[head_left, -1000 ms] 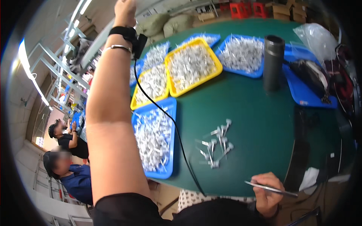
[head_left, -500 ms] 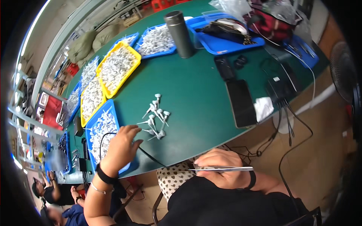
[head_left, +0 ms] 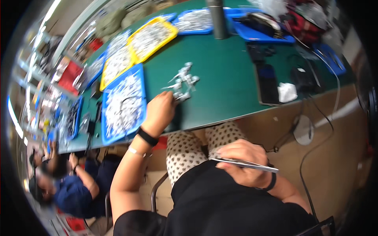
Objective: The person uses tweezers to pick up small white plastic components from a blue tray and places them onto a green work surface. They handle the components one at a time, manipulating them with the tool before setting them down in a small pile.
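My left hand (head_left: 159,112) rests on the green table (head_left: 224,78) at the near edge of a small pile of silvery metal parts (head_left: 182,82); its fingertips touch the closest pieces, though motion blur hides whether it grips one. A black band and a thin bracelet circle that wrist. My right hand (head_left: 244,161) stays low over my lap, shut on long metal tweezers (head_left: 246,165) that point to the right. A blue tray (head_left: 124,104) full of the same parts lies just left of my left hand.
Yellow trays (head_left: 151,37) and more blue trays (head_left: 195,19) of parts line the far side. A dark cylinder flask (head_left: 216,17) stands at the back. A dark phone (head_left: 267,80), a white scrap (head_left: 287,92) and cables lie at right. A seated person (head_left: 71,188) is at lower left.
My left arm, raised high a second ago, has come down and moved from the blue tray to the pile of parts. The right hand keeps the tweezers.
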Demonstrator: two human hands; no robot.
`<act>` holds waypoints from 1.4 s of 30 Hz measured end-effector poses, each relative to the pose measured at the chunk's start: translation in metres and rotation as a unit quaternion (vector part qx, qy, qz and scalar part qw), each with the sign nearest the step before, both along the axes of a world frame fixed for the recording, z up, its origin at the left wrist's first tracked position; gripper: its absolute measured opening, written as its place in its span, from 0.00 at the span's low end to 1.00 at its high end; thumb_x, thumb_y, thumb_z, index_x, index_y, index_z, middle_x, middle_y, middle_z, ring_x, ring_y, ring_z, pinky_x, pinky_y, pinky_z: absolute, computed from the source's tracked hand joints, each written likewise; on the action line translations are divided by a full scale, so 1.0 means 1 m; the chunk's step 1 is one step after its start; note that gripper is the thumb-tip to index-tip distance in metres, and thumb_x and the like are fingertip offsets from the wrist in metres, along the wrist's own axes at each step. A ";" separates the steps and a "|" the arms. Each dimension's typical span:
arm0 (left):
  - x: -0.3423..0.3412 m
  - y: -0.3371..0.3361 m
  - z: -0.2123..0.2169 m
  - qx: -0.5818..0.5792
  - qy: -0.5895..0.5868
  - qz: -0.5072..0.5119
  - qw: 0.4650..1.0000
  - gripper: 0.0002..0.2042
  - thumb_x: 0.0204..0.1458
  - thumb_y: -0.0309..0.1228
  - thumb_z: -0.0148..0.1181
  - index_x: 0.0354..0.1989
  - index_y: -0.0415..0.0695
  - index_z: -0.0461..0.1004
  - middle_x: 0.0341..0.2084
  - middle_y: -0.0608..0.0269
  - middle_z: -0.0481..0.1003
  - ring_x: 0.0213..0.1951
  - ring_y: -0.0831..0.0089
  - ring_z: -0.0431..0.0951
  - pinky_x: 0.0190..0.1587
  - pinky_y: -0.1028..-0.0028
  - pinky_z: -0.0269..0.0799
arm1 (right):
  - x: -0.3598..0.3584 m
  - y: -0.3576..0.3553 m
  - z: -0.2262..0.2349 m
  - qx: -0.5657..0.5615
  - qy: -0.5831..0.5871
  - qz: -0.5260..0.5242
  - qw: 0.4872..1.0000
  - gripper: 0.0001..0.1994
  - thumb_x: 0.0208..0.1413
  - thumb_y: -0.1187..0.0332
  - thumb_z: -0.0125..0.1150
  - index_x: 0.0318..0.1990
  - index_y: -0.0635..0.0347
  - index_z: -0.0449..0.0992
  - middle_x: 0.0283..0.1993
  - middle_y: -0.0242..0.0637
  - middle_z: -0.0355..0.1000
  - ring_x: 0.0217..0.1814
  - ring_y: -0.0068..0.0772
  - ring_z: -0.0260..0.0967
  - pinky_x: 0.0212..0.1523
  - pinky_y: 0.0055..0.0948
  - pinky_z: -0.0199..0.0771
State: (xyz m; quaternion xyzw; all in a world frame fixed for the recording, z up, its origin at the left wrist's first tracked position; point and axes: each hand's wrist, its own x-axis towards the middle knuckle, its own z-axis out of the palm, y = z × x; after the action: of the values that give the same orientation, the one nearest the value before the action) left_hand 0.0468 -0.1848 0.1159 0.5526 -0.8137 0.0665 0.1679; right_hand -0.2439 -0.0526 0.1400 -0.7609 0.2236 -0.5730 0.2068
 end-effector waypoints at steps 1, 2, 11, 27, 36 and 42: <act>-0.003 0.005 0.005 0.013 0.013 0.023 1.000 0.08 0.54 0.32 0.66 0.35 0.42 0.74 0.34 0.51 0.76 0.36 0.48 0.79 0.37 0.54 0.74 | -0.003 0.002 -0.001 0.004 0.011 0.004 1.000 0.14 0.53 0.70 0.75 0.41 0.64 0.76 0.36 0.43 0.79 0.32 0.42 0.79 0.31 0.31 0.79; -0.008 0.010 0.011 0.024 0.026 0.042 0.998 0.09 0.54 0.33 0.67 0.37 0.43 0.76 0.35 0.52 0.77 0.37 0.48 0.79 0.37 0.56 0.74 | -0.005 0.006 -0.001 0.006 0.022 0.004 1.000 0.14 0.53 0.70 0.76 0.41 0.64 0.76 0.36 0.43 0.79 0.32 0.42 0.79 0.31 0.31 0.80; -0.034 0.012 0.006 0.012 0.044 0.078 0.996 0.10 0.55 0.35 0.67 0.41 0.45 0.80 0.42 0.55 0.76 0.38 0.50 0.80 0.41 0.57 0.77 | 0.004 0.013 -0.005 -0.024 0.038 0.047 0.998 0.15 0.50 0.71 0.77 0.40 0.64 0.76 0.34 0.43 0.78 0.31 0.43 0.78 0.31 0.31 0.79; -0.041 0.005 0.031 0.067 0.340 0.098 0.933 0.12 0.55 0.34 0.68 0.37 0.36 0.79 0.38 0.54 0.80 0.33 0.74 0.79 0.35 0.72 0.77 | 0.000 0.016 -0.004 -0.045 0.062 0.041 0.996 0.16 0.50 0.70 0.77 0.42 0.64 0.76 0.35 0.41 0.78 0.31 0.41 0.78 0.30 0.31 0.79; -0.101 0.114 0.025 0.110 0.626 -0.023 0.771 0.10 0.56 0.31 0.65 0.37 0.36 0.76 0.56 0.53 0.71 0.31 0.79 0.76 0.39 0.76 0.74 | -0.007 0.009 -0.007 0.024 0.007 0.073 0.997 0.15 0.52 0.70 0.76 0.42 0.64 0.75 0.36 0.44 0.79 0.32 0.41 0.78 0.32 0.31 0.78; -0.089 0.163 -0.008 0.256 0.787 -0.117 0.549 0.04 0.56 0.26 0.58 0.32 0.38 0.71 0.60 0.40 0.70 0.34 0.68 0.80 0.37 0.67 0.81 | -0.006 0.013 -0.024 0.288 -0.180 0.140 0.930 0.10 0.63 0.74 0.65 0.47 0.70 0.73 0.44 0.47 0.79 0.44 0.32 0.79 0.47 0.30 0.80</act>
State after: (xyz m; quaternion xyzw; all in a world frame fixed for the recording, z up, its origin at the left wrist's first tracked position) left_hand -0.0419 -0.0214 0.1078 0.3032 -0.3964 -0.6263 0.5989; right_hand -0.2502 -0.0394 0.1162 -0.5761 0.2297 -0.5765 0.5319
